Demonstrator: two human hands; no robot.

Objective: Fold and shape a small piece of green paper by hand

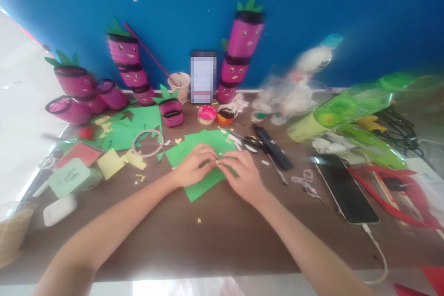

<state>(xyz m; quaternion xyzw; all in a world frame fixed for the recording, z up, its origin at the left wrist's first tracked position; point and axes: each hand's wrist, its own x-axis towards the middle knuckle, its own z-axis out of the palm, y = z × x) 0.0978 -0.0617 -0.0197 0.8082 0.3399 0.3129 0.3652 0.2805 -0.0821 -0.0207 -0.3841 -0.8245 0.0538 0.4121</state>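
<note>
Both hands, the left hand point(190, 169) and right hand point(243, 173), pinch shut on a tiny pale scrap point(218, 162) over green paper point(201, 184), which looks light, floppy and best held by its edges.

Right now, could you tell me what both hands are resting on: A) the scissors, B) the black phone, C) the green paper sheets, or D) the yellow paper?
C: the left hand and right hand meet over the green paper sheets on the table.

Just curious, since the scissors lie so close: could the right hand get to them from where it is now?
Probably yes: the scissors lie just beyond the right hand on the green paper, nothing between them, though its fingers are busy pinching.
</note>
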